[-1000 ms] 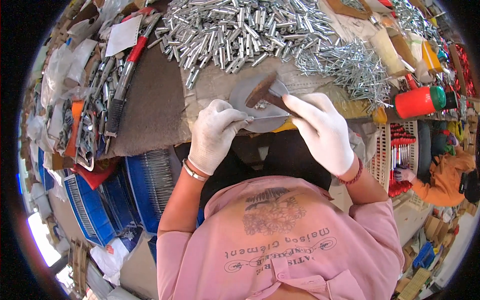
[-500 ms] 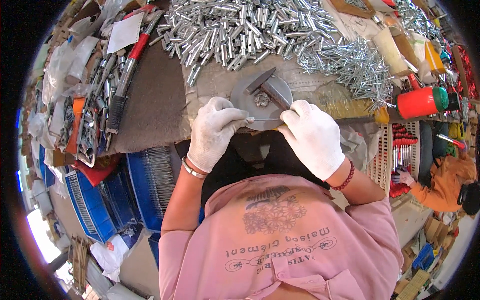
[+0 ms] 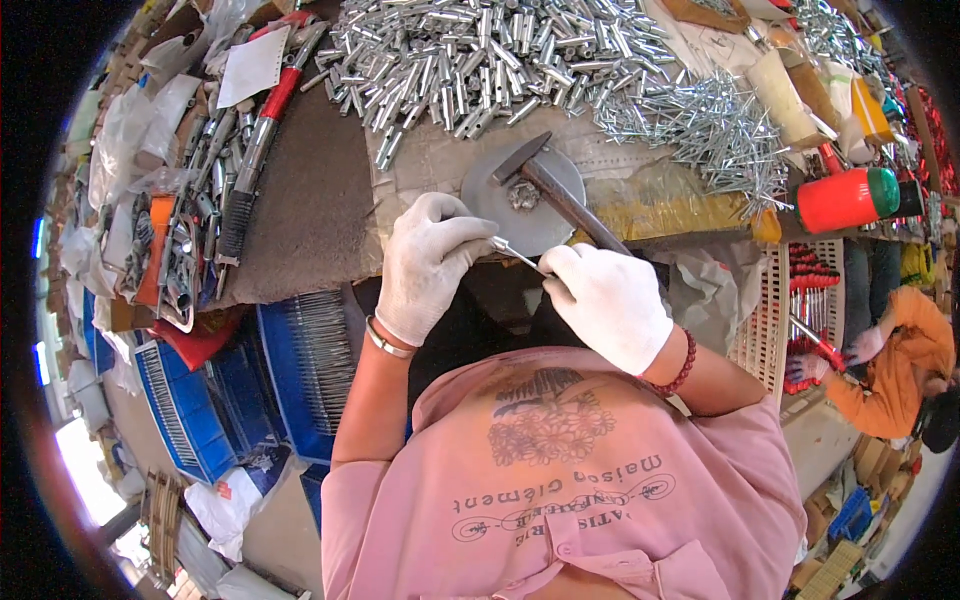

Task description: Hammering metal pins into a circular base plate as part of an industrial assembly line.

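Right over the table's near edge, both gloved hands meet at a thin metal rod (image 3: 521, 257). The left hand (image 3: 428, 262) pinches its thicker end between thumb and fingers. The right hand (image 3: 615, 308) has its fingers closed at the thin end, so the rod slants down from left to right between the two hands, in front of a grey disc (image 3: 478, 190).

A hammer (image 3: 575, 203) lies across the disc, its head on the far side and its handle running down toward the right hand, the handle's end just beyond the knuckles. A crumpled silvery lump (image 3: 523, 196) sits on the disc near the hammer's head.

Beyond, a heap of metal tubes (image 3: 470, 75) covers the table, with a pile of pins (image 3: 715, 130) to its right. Near the table's right end lies a red cylinder (image 3: 835, 203) with a green end. Leftward, a red and silver tool (image 3: 262, 135) with a black grip rests beside loose metal parts. Below the table on the left stand blue bins (image 3: 280, 400); at right, a co-worker in orange (image 3: 890, 370) handles a red and silver piece.
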{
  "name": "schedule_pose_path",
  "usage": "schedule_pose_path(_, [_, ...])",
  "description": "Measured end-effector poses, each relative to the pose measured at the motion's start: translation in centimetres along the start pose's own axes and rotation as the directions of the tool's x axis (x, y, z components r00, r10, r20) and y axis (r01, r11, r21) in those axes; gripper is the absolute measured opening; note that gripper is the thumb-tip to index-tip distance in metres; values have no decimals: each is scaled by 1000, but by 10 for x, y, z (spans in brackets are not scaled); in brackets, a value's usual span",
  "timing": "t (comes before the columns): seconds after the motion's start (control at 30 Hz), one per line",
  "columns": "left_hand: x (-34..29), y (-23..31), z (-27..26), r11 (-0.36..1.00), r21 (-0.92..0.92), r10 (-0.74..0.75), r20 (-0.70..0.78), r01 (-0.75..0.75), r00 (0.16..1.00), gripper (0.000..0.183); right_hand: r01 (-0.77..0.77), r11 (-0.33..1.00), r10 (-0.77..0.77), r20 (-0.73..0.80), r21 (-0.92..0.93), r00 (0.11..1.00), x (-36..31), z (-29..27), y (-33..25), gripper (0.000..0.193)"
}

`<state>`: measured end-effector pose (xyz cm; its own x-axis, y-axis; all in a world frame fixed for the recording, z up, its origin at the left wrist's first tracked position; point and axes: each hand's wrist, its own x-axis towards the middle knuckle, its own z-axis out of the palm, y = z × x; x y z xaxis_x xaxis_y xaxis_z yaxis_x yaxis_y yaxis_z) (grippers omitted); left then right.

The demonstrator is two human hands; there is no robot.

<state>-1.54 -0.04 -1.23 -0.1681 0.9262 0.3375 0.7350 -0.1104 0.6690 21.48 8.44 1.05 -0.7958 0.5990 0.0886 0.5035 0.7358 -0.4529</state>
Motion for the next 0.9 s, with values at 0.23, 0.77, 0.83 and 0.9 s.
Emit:
schedule_pose_path(0.23, [-44,34,30,854,-289,-484,-135,433,865,43,-386,718,184,377,580,908,-6,7,-1,24])
schedule_pose_path(0.77, [-52,42,-18,403,-809,-724,4,428,690,60,-281,658,46,335,699,941,12,9,-14,53])
schedule_pose_path(0.83, [-77,24,-32,481,-770,-747,-110,420,655,60,-294,499,134,263,815,955,17,12,-6,54])
schedule_pose_path(0.9, [-104,11,-52,456,-760,-840,-195,464,506,59,-285,453,129,254,844,959,24,12,7,49])
